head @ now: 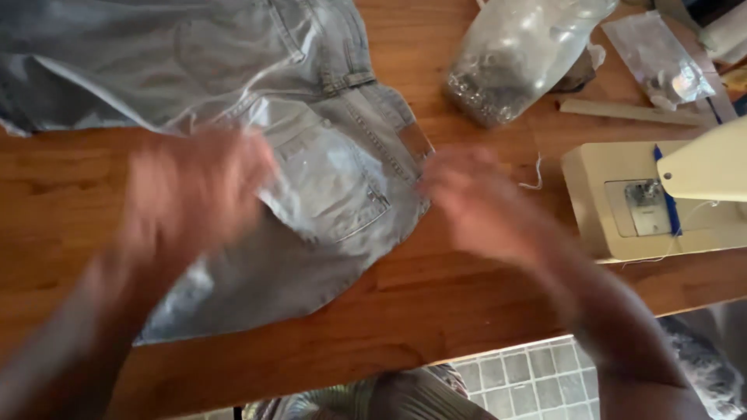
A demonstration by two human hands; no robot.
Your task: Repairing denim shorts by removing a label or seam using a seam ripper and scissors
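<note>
A pair of light blue denim jeans (pixel 311 132) lies spread on a wooden table (pixel 436 295), back pocket and waistband facing up. My left hand (pixel 191 190) is blurred with motion and hovers over the jeans' left part, fingers spread. My right hand (pixel 478 202) is also blurred, at the waistband's right edge near a brown patch (pixel 415 141). Whether either hand touches or grips the cloth is not clear.
A cream sewing machine (pixel 661 194) stands at the right, with a blue strip by its needle plate. A clear plastic bag of small metal pieces (pixel 513 62) and a second small bag (pixel 661 58) lie at the back. A wooden stick (pixel 630 113) lies nearby. Grey floor tiles (pixel 529 373) show below the table's edge.
</note>
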